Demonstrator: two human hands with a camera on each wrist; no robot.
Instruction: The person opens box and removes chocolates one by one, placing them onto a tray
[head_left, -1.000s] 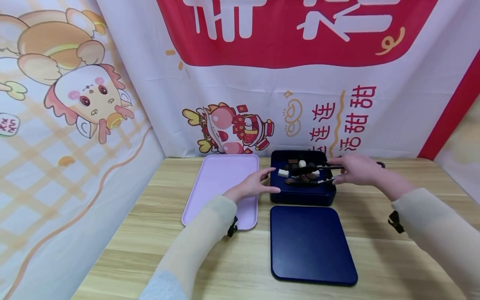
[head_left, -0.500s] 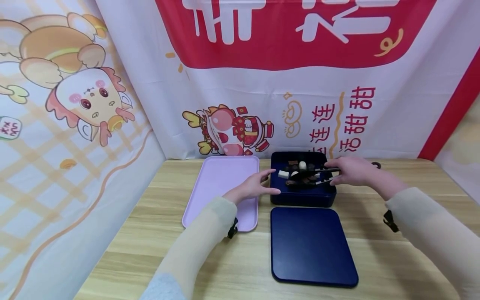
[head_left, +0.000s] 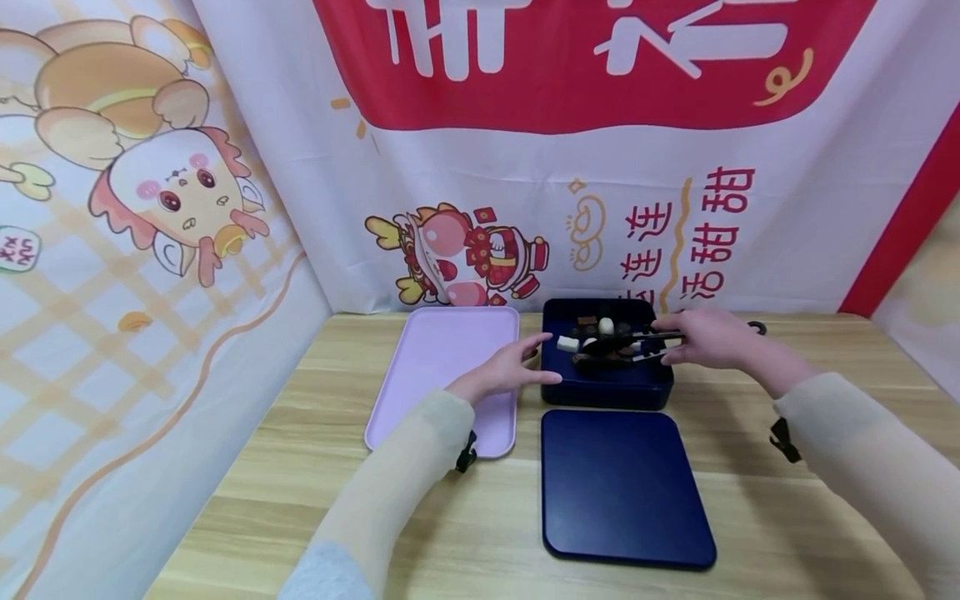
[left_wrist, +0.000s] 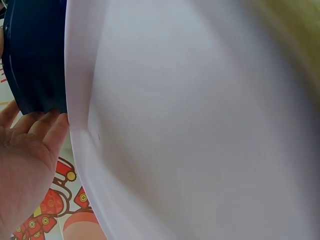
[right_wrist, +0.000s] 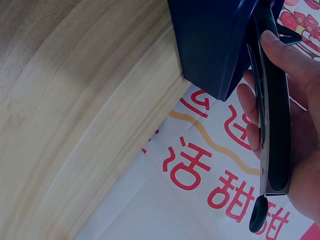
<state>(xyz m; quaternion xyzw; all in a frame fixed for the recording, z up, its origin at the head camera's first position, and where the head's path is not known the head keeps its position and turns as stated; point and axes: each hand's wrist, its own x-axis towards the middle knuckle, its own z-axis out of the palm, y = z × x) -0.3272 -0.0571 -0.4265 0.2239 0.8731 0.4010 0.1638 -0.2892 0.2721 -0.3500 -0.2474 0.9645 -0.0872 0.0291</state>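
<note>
My right hand [head_left: 716, 337] grips a pair of black and metal tongs [right_wrist: 275, 115] by the handles. The tong heads reach into a dark blue box [head_left: 607, 393], among small white, brown and near-black pieces that look like chocolates. A white block [head_left: 567, 343] lies at the left of the pile, and a rounded white piece [head_left: 606, 326] sits farther back. Whether the tongs hold a piece, I cannot tell. At the box's left wall is my left hand [head_left: 506, 371], thumb and fingers spread; in the left wrist view its straight fingers [left_wrist: 42, 125] rest against the box.
A lilac tray [head_left: 450, 350] lies left of the box, partly under my left forearm. In front of the box a flat dark blue lid [head_left: 626, 492] lies on the wooden table [head_left: 465, 533]. Behind, a printed cloth [head_left: 480, 167] hangs down to the table's back edge.
The two arms of the tongs have drawn closer together inside the box. My right hand has shifted slightly left, while the left hand stays at the box.
</note>
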